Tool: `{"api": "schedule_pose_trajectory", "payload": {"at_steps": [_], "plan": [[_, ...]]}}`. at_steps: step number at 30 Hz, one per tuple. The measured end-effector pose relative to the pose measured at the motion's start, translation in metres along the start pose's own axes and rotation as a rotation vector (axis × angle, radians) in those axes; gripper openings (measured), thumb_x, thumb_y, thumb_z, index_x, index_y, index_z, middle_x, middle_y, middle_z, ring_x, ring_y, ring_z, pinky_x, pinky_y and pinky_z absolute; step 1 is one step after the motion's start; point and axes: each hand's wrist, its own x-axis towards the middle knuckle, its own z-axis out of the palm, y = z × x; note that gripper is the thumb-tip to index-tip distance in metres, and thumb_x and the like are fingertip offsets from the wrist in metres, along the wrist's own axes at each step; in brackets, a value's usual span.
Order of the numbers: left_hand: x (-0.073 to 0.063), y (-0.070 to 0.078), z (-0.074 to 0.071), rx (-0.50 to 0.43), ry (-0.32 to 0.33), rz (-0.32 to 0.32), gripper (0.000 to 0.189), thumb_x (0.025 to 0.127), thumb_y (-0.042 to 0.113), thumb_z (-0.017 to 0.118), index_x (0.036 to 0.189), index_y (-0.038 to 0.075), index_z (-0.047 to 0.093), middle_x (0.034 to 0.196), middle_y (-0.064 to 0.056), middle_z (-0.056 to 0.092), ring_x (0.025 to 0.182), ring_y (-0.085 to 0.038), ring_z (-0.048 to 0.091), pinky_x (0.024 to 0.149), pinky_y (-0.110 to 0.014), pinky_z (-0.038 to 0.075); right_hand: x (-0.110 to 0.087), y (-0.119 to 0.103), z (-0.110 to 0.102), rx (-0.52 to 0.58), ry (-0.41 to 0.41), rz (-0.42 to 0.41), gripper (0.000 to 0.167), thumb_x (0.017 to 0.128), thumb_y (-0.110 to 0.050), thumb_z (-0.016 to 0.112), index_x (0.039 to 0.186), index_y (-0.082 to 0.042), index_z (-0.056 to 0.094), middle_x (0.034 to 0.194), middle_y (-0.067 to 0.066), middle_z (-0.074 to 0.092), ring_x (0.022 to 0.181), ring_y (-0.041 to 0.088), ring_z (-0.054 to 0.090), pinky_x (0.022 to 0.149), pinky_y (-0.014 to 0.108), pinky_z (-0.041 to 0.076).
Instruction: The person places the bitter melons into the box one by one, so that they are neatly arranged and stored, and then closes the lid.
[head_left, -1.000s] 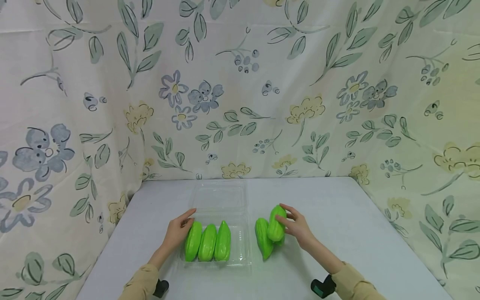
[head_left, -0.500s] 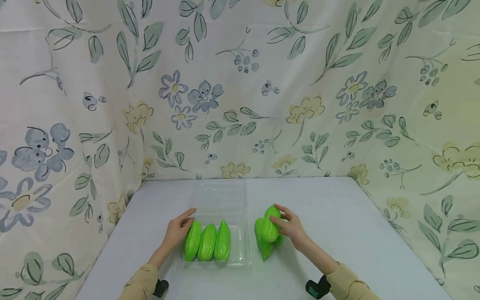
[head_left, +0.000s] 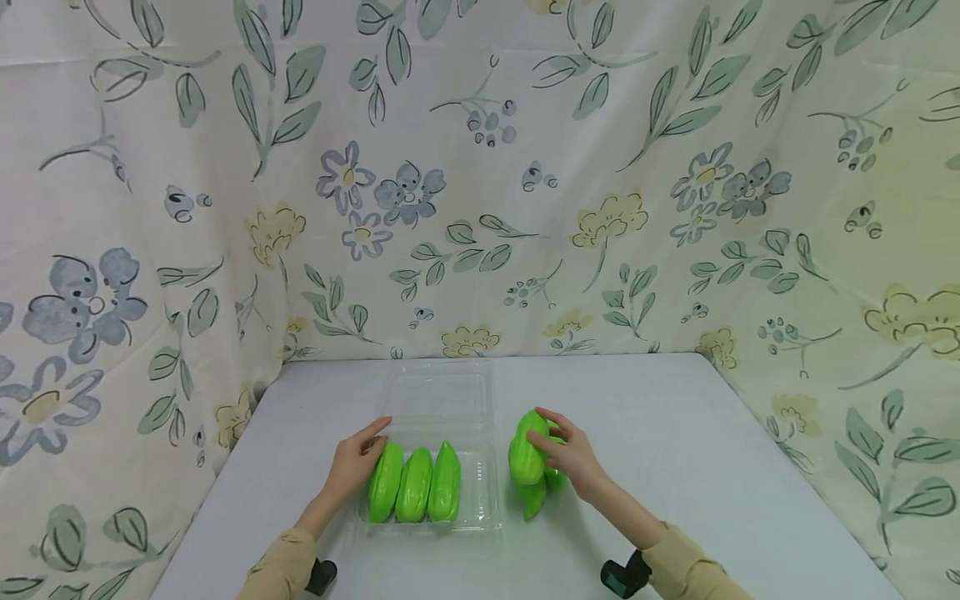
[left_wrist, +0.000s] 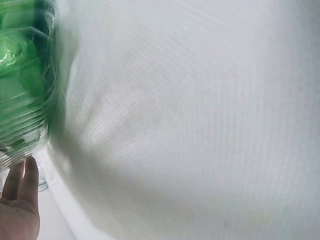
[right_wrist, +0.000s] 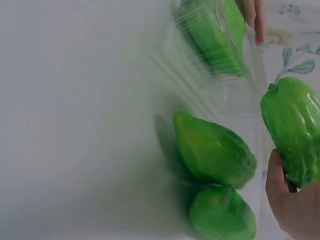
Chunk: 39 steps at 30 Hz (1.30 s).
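Green, ridged gourds are seen throughout: one gourd [head_left: 527, 448] is gripped by the right hand [head_left: 572, 456], lifted just above two loose gourds [right_wrist: 214, 154] on the table [head_left: 675, 467], which only the right wrist view separates clearly. Three packed gourds [head_left: 416, 483] lie in the clear tray [head_left: 480, 500]. The left hand [head_left: 358, 461] is laid against the tray's left edge, fingers seemingly straight.

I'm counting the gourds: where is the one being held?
In the head view the held gourd is in the right hand, just right of the clear tray, above two more gourds on the table.
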Motion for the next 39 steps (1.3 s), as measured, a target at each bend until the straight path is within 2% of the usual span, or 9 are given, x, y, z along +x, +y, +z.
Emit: {"api": "schedule_pose_trajectory", "payload": {"at_steps": [5,12,17,23,28,31,35,39], "plan": [[0.000,-0.001,0.000,0.012,0.000,0.009,0.038,0.094,0.007,0.057,0.132,0.008,0.057,0.137,-0.014,0.054,0.104,-0.022,0.061,0.081,-0.030,0.052,-0.003,-0.003,0.006,0.001,-0.014,-0.006,0.055,0.087,-0.026,0.068,0.137,-0.013,0.050,0.130,0.024,0.050,0.107,0.028,0.057,0.076,0.034,0.053],[0.000,-0.002,0.000,0.006,0.003,0.015,0.037,0.094,0.006,0.057,0.131,0.008,0.058,0.135,-0.014,0.056,0.083,-0.010,0.057,0.069,-0.021,0.047,-0.003,-0.003,0.014,0.024,-0.033,-0.030,0.055,0.087,-0.026,0.069,0.136,-0.012,0.050,0.127,0.023,0.051,0.096,0.020,0.059,0.072,0.031,0.053],[0.001,-0.002,0.000,0.001,0.002,0.020,0.037,0.093,0.006,0.057,0.131,0.007,0.058,0.135,-0.015,0.056,0.075,-0.006,0.053,0.065,-0.020,0.045,-0.003,-0.003,0.021,0.042,-0.055,-0.028,0.056,0.085,-0.026,0.071,0.136,-0.012,0.050,0.127,0.023,0.050,0.096,0.020,0.059,0.074,0.033,0.053],[0.001,-0.004,0.001,0.010,0.007,0.018,0.037,0.093,0.006,0.058,0.131,0.008,0.058,0.135,-0.013,0.056,0.082,-0.007,0.057,0.069,-0.020,0.047,-0.007,-0.003,0.030,0.044,-0.073,-0.032,0.055,0.087,-0.024,0.069,0.137,-0.012,0.049,0.127,0.024,0.049,0.098,0.021,0.058,0.072,0.032,0.052],[0.001,-0.005,0.002,-0.005,0.007,0.015,0.037,0.093,0.007,0.058,0.130,0.009,0.058,0.134,-0.013,0.057,0.077,-0.006,0.056,0.064,-0.020,0.045,-0.009,-0.003,0.036,0.039,-0.087,-0.043,0.055,0.087,-0.025,0.069,0.136,-0.011,0.049,0.127,0.024,0.051,0.101,0.022,0.058,0.073,0.034,0.053],[0.001,-0.006,0.002,-0.008,0.012,0.019,0.037,0.093,0.007,0.058,0.130,0.009,0.058,0.135,-0.013,0.056,0.080,-0.004,0.057,0.064,-0.019,0.046,-0.008,-0.002,0.039,0.035,-0.110,-0.044,0.057,0.087,-0.027,0.069,0.137,-0.012,0.047,0.128,0.023,0.051,0.103,0.023,0.058,0.076,0.036,0.053],[0.001,-0.006,0.002,-0.007,0.015,0.032,0.037,0.093,0.006,0.058,0.130,0.008,0.058,0.135,-0.014,0.056,0.087,-0.007,0.060,0.068,-0.020,0.047,-0.007,0.000,0.042,0.029,-0.129,-0.044,0.059,0.086,-0.030,0.070,0.137,-0.013,0.046,0.128,0.023,0.050,0.104,0.024,0.057,0.077,0.036,0.053],[0.001,-0.005,0.001,0.005,0.014,0.023,0.037,0.093,0.007,0.058,0.130,0.009,0.058,0.135,-0.012,0.056,0.088,-0.010,0.060,0.069,-0.021,0.047,-0.007,0.000,0.045,0.030,-0.142,-0.051,0.061,0.085,-0.030,0.071,0.137,-0.012,0.045,0.129,0.023,0.050,0.104,0.024,0.057,0.076,0.036,0.054]]}}
